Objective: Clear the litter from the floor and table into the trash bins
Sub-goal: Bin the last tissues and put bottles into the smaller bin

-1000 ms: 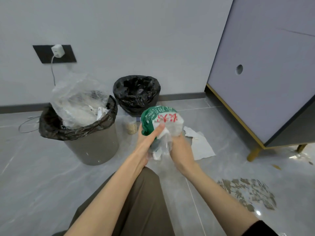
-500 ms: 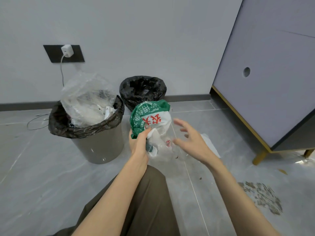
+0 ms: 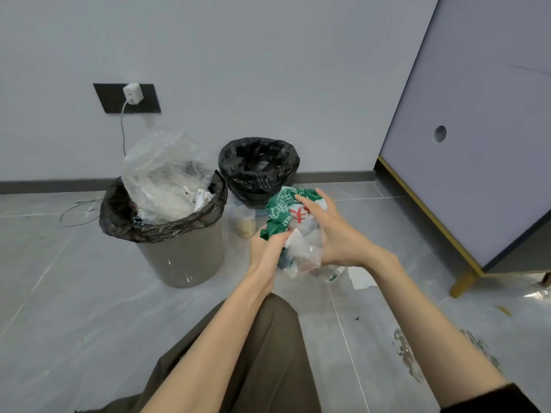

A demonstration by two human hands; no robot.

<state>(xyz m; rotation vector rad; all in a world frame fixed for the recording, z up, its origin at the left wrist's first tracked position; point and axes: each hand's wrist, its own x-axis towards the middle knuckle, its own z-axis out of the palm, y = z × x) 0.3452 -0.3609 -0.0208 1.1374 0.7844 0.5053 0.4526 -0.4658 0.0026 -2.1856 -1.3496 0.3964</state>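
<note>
Head view, looking down at a grey tiled floor.

- Far left, on the wall: dark socket plate with a white charger plugged in. Its cable drops down and loops on the floor by the skirting.
- Grey trash bin, dark liner folded over the rim. Crumpled bubble wrap and bits of paper stand well above the rim.
- Behind and to its right, near the wall: smaller bin with black liner. Contents cannot be made out.
- Between the two bins, on the floor: a clear container with beige matter in the bottom.
- Left hand: grip clamped on the lower left edge of the green-and-white plastic bag, fingers curled round the green fold.
- The bag is a crumpled bundle with red characters and clear film hanging below. It is held off the floor, in front of the smaller bin and just right of the grey bin, in neither one.
- Right hand: grip clamped on the same bag, fingers bent over its top, palm against its right side.
- Below the hands: white paper scrap on the floor, partly hidden by the right forearm.
- Bottom centre: a knee in olive trousers.
- Right: grey cabinet with a round hole and a gold leg. Dark patchy stain on the tiles in front of it.
</note>
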